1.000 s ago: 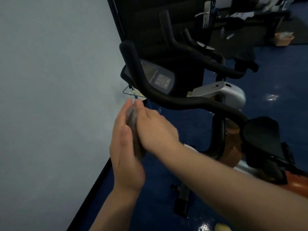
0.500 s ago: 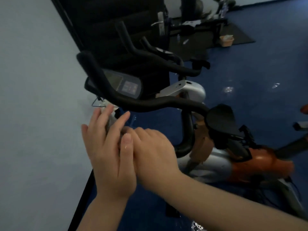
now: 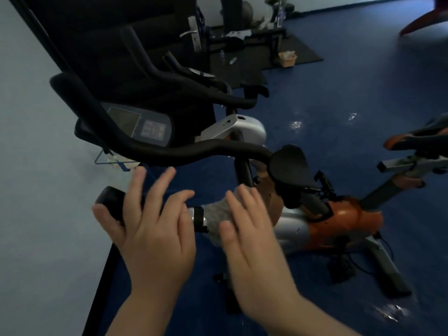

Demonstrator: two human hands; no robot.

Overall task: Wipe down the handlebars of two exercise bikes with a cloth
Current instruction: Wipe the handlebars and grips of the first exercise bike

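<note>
1. Lower centre of the frame: the left hand [image 3: 155,229] is draped over the near handlebar [image 3: 114,202], its fingers [image 3: 135,190] splayed loose rather than clamped, thumb tucked under. My guess is it's just steadying the bar.
2. Right beside it, the right hand [image 3: 244,224] presses a grey cloth [image 3: 218,217] onto that bar's middle, fingers spread flat, so the wipe looks underway.
3. Mid frame: the far handlebar [image 3: 194,151] and console [image 3: 143,124] sit untouched.
4. Left of centre there's a blue wire holder [image 3: 116,163]; can't tell what's in it.
5. Upper right: a small tan box [image 3: 287,59] on the floor, something pale inside.
</note>
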